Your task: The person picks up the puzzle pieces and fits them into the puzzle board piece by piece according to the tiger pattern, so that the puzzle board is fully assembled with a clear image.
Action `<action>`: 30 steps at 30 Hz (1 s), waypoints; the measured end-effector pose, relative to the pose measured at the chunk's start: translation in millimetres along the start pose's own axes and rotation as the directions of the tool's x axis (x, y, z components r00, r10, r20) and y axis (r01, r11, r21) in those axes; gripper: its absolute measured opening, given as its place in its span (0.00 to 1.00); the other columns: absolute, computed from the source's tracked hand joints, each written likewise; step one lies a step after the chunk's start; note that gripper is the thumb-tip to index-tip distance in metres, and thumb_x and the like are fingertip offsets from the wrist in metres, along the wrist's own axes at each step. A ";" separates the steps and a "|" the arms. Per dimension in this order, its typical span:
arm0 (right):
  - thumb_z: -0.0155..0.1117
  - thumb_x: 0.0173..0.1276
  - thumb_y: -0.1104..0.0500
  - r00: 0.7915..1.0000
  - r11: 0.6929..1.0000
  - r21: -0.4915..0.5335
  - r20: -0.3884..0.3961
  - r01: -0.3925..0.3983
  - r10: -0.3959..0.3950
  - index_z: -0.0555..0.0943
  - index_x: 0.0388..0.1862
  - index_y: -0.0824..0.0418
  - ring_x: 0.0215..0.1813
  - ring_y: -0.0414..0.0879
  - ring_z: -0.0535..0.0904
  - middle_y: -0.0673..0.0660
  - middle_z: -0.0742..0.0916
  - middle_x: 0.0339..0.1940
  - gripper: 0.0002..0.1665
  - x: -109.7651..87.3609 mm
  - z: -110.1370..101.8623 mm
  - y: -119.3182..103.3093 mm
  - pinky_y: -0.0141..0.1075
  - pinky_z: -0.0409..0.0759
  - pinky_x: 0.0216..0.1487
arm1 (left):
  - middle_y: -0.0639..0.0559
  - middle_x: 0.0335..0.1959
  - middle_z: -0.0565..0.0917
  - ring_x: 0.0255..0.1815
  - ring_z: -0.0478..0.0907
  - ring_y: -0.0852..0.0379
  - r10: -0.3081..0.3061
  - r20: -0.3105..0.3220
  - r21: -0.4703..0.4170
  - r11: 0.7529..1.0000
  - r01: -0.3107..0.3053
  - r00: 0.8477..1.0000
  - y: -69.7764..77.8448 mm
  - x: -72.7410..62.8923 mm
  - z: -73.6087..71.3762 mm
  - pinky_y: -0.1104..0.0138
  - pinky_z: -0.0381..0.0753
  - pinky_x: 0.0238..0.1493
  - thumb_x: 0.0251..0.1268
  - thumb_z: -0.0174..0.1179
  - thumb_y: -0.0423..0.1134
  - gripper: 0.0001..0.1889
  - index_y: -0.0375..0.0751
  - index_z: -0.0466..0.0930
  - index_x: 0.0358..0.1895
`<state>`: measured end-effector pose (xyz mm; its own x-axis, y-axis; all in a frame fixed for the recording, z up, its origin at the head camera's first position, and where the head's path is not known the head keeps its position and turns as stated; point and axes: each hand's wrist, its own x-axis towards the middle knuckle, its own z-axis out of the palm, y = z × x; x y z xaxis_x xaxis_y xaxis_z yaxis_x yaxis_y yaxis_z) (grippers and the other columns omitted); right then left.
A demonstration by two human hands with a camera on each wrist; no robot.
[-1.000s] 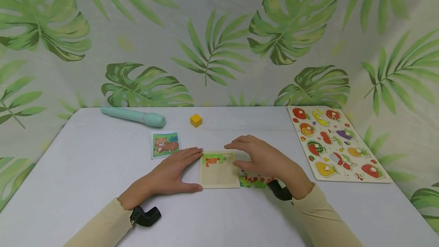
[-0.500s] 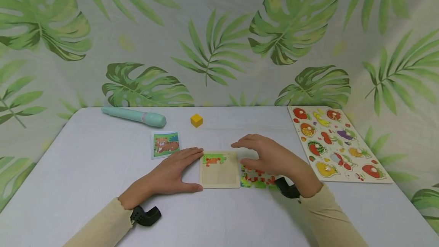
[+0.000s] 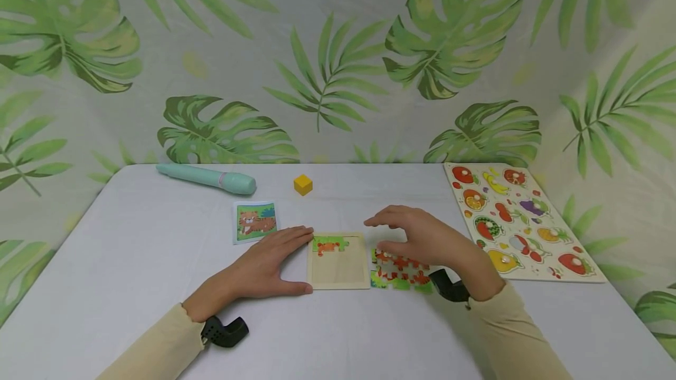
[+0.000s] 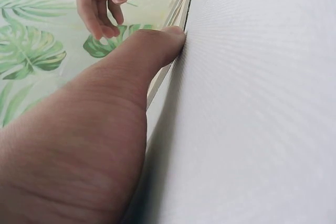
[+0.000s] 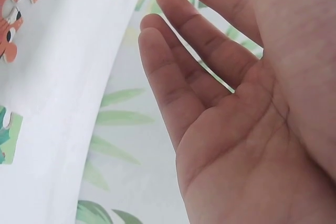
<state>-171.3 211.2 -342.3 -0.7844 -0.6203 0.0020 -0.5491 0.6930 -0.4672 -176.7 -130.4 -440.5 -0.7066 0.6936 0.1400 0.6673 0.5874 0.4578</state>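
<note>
A square wooden puzzle tray point(image 3: 340, 271) lies mid-table, with joined green and orange jigsaw pieces point(image 3: 328, 245) in its upper left corner. My left hand point(image 3: 261, 265) rests at the tray's left side, fingers straight, fingertips at the upper corner and thumb at the lower one. In the left wrist view the thumb point(image 4: 157, 43) touches the tray's edge. My right hand point(image 3: 422, 236) hovers over loose jigsaw pieces point(image 3: 404, 277) right of the tray. Its fingers are spread and relaxed, and the right wrist view shows the palm point(image 5: 236, 129) with nothing in it. It hides some of the pieces.
A tiger picture card point(image 3: 256, 223) lies left of the tray, partly behind the left hand. Farther back are a mint-green pen-shaped object point(image 3: 211, 179) and a yellow cube point(image 3: 303, 185). A fruit peg puzzle board point(image 3: 520, 224) lies at the right, and a leaf-print cloth point(image 3: 338, 75) hangs behind.
My right hand has moved right, off the tray's right edge and over the loose pieces, uncovering more of them. The left hand and the tray have stayed put.
</note>
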 end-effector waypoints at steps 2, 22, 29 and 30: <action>0.71 0.71 0.58 1.000 1.000 0.003 -0.007 0.010 -0.010 0.82 0.66 0.58 0.59 0.55 0.82 0.54 0.85 0.62 0.25 -1.3 -0.6 2.5 0.54 0.82 0.60 | 0.53 0.80 0.65 0.82 0.58 0.49 -0.001 0.001 0.001 1.000 0.001 1.000 0.3 0.1 -0.2 0.46 0.60 0.79 0.58 0.66 0.71 0.52 0.45 0.63 0.80; 0.71 0.72 0.58 1.000 0.998 0.067 -0.021 0.007 -0.005 0.81 0.65 0.61 0.58 0.56 0.83 0.57 0.86 0.61 0.24 -9.8 -12.0 26.8 0.50 0.82 0.62 | 0.52 0.81 0.64 0.82 0.58 0.48 -0.009 0.006 -0.002 1.000 0.009 1.000 2.6 -0.7 -2.3 0.46 0.60 0.80 0.59 0.67 0.70 0.51 0.44 0.64 0.79; 0.71 0.71 0.58 0.999 0.997 0.067 -0.018 -0.026 0.027 0.81 0.65 0.63 0.59 0.57 0.83 0.59 0.86 0.61 0.25 -12.1 -13.1 38.4 0.50 0.82 0.63 | 0.53 0.81 0.64 0.82 0.58 0.49 -0.015 0.011 0.004 1.000 0.015 1.000 2.1 -0.8 -1.9 0.47 0.60 0.80 0.59 0.66 0.71 0.51 0.45 0.63 0.80; 0.72 0.71 0.59 0.999 0.997 0.071 -0.017 -0.032 0.033 0.81 0.65 0.63 0.59 0.57 0.83 0.59 0.86 0.61 0.25 -12.4 -13.3 39.8 0.51 0.82 0.63 | 0.53 0.81 0.64 0.82 0.58 0.49 -0.014 0.010 0.005 1.000 0.014 1.000 1.9 -0.8 -1.8 0.47 0.60 0.80 0.59 0.66 0.71 0.51 0.45 0.63 0.80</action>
<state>-187.3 251.3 -349.1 -0.8070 -0.5906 0.0011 -0.5017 0.6846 -0.5288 -175.3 -130.6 -438.2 -0.7137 0.6893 0.1242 0.6583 0.5996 0.4552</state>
